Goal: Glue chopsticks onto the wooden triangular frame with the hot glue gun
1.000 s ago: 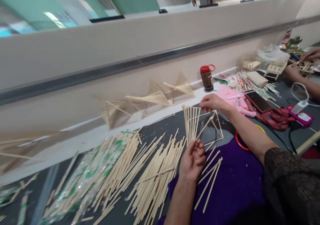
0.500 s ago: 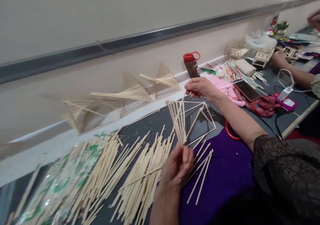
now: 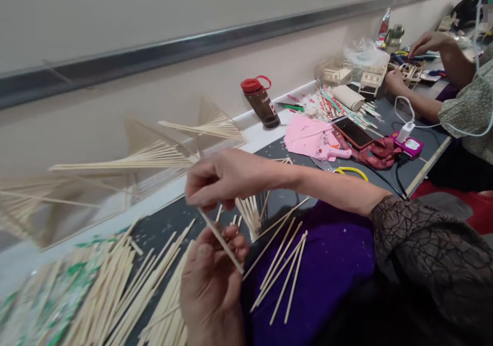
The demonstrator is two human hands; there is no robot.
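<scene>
Near the frame's centre, the fingers of the right hand [image 3: 219, 177] pinched a thin stick [image 3: 222, 243] slanting across the left hand [image 3: 211, 279], its curled fingers' grip unclear, beside a partly hidden stick framework [image 3: 251, 219].

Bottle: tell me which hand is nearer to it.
Right. The right hand is below and left of the bottle in the view; the left hand is lower still, also to its left.

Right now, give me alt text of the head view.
The right hand holds a thin pale stick over the curled left hand. More sticks lie on a dark table and purple cloth; a red-lidded bottle stands near the wall.
</scene>
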